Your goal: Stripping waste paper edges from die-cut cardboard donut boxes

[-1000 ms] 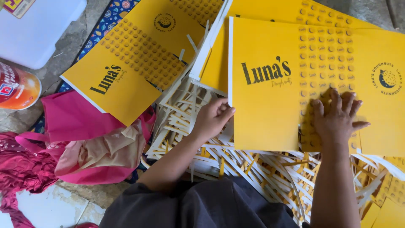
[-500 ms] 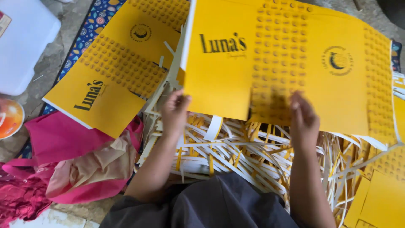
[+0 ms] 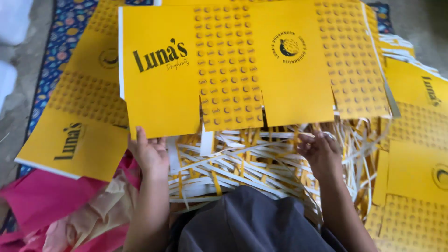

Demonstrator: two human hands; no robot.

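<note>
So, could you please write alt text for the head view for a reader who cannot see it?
A large yellow die-cut cardboard sheet lies flat, the left hand touching its lower left edge and the right hand just below it, over a heap of white and yellow paper strips. Stacks of similar yellow sheets flank it.

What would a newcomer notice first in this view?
The big yellow die-cut sheet fills the upper middle, its lower left corner held by the left hand. Below it lies a tangle of white and yellow paper strips, where the right hand rests. A stack of yellow sheets lies at left, with pink cloth in the lower left corner.
</note>
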